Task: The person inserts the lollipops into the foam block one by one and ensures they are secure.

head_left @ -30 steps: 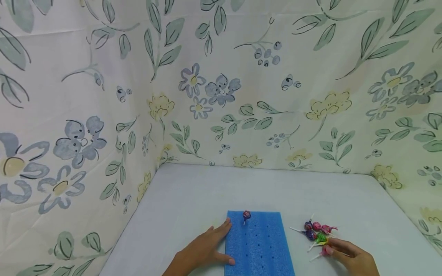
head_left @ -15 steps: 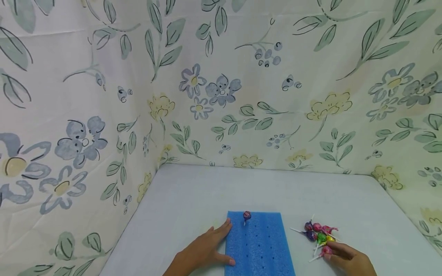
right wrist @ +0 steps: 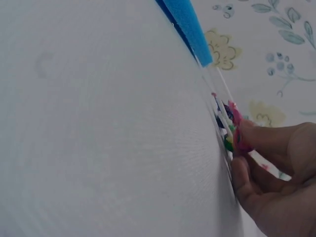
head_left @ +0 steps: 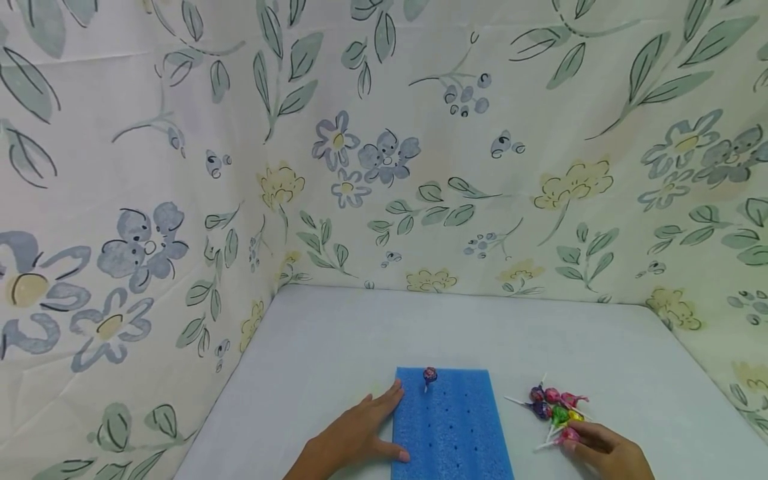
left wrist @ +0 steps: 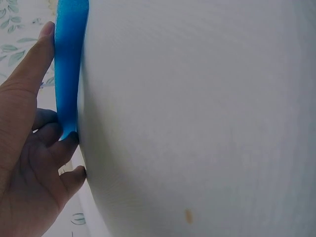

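A blue foam block (head_left: 451, 427) with rows of small holes lies at the table's near edge. One wrapped lollipop (head_left: 429, 375) stands upright in a hole at its far left corner. My left hand (head_left: 366, 430) rests flat against the block's left side (left wrist: 69, 64), thumb on the near edge. To the right lies a small pile of wrapped lollipops (head_left: 553, 403). My right hand (head_left: 585, 441) pinches the pink lollipop (head_left: 567, 436) at the pile's near end, seen in the right wrist view between the fingertips (right wrist: 247, 136). The pink lollipop's stick points left, low over the table.
The white table (head_left: 336, 347) is enclosed at the back and both sides by flower-printed cloth walls (head_left: 384, 167). Bare table surface stretches behind the foam block and the pile.
My right hand's fingers have drawn in around the pink lollipop, and its stick has swung slightly. The left hand and the foam block have stayed put.
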A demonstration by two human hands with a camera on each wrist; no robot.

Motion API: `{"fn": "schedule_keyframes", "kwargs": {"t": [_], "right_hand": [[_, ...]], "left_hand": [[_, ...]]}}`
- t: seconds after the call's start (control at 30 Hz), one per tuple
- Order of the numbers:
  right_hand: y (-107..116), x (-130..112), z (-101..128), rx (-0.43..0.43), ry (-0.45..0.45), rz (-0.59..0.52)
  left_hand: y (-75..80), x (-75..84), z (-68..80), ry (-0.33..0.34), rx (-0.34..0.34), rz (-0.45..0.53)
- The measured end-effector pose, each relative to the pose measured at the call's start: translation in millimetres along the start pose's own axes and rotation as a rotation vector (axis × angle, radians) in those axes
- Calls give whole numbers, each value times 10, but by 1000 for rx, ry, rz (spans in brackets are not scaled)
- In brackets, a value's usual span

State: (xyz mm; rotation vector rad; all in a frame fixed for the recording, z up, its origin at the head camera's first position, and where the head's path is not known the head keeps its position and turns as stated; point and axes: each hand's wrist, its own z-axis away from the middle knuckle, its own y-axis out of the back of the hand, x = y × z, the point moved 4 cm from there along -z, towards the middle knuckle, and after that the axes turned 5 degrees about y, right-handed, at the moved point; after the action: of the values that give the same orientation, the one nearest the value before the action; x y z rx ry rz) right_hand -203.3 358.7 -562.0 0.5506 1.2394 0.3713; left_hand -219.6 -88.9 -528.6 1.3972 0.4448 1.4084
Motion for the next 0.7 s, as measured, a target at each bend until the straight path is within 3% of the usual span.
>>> {"fn": "schedule_keyframes", "kwargs": {"t": [0.33,0.53,0.63,0.7], "right_hand": [[14,-187,139,14,1,-221],[-33,-303,167,52,14,-424],[-54,-378,165,67,10,-390],[-64,-433,160,76,17,-307]], "left_hand": [[-14,-18,-14,7,-3,4],[-13,-10,-4,12,-14,14],[1,5,2,9,-14,12],[9,14,9,4,-11,10]]}}
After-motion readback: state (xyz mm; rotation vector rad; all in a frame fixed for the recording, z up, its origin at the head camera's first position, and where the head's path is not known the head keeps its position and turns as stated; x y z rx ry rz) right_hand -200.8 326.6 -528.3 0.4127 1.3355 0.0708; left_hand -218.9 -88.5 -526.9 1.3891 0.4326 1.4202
